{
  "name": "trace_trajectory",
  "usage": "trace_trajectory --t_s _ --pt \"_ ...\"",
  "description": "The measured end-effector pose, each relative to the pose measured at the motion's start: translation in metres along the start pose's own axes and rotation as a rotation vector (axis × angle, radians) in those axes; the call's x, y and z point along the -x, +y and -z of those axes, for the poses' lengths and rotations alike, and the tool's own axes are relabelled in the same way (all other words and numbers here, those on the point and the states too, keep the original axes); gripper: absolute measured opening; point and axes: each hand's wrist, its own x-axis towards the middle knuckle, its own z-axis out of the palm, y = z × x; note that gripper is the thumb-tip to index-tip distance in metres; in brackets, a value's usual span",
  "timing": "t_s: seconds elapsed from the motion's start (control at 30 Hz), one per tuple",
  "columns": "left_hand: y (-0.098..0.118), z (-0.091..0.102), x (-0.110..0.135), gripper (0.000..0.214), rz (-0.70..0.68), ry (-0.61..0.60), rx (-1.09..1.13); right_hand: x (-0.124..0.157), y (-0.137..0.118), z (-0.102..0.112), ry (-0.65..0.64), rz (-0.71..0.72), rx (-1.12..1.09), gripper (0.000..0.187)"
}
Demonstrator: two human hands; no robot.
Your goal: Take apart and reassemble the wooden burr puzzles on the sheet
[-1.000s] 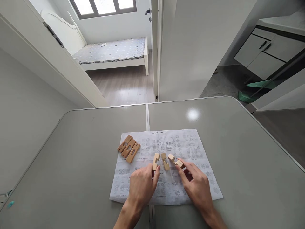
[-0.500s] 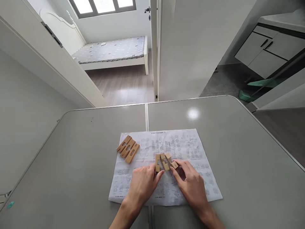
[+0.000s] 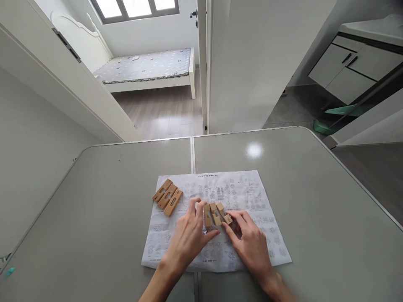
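Three pale notched wooden puzzle blocks stand in a row on a printed sheet point(image 3: 252, 193). My right hand point(image 3: 248, 241) pinches the rightmost block point(image 3: 228, 219) between thumb and fingers; that block sits slanted. Beside it are the middle block point(image 3: 217, 219) and the left block point(image 3: 207, 221). My left hand point(image 3: 187, 230) is open around the left block, its fingers raised at the far side and its thumb stretched out on the near side. Whether a fingertip touches that block I cannot tell. Up and left lie three darker slotted wooden pieces point(image 3: 173, 203), side by side, with numbers marked on them.
The sheet, covered in small line drawings, lies across the seam point(image 3: 193, 155) of a grey table point(image 3: 94, 218) with a pale edge. Past the table are a doorway with a bed point(image 3: 151, 67), a white wall, and at the right a cabinet point(image 3: 349, 71) and a green dustpan-like item point(image 3: 324, 126).
My left hand has opened, its fingers rising and moving away from the left block. My right hand keeps its pinch on the rightmost block. The whole view has shifted slightly.
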Motion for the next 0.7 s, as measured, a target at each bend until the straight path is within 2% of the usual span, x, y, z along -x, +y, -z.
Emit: trace_trajectory --t_s 0.07,0.2,0.53,0.7 --pt "0.001 0.0 -0.004 0.079 -0.055 -0.018 0.038 0.0 0.0 0.0 -0.001 0.004 0.001 0.026" --pt "0.003 -0.001 -0.012 0.072 -0.116 -0.057 0.103 -0.002 0.002 -0.001 -0.018 0.014 0.002 0.023" --pt "-0.002 -0.005 -0.021 0.064 -0.149 -0.114 0.169 -0.006 0.003 0.005 -0.14 0.086 -0.106 0.031" --pt "-0.005 -0.005 -0.024 0.049 -0.15 -0.109 0.248 -0.008 0.004 0.011 -0.15 0.089 -0.179 0.033"
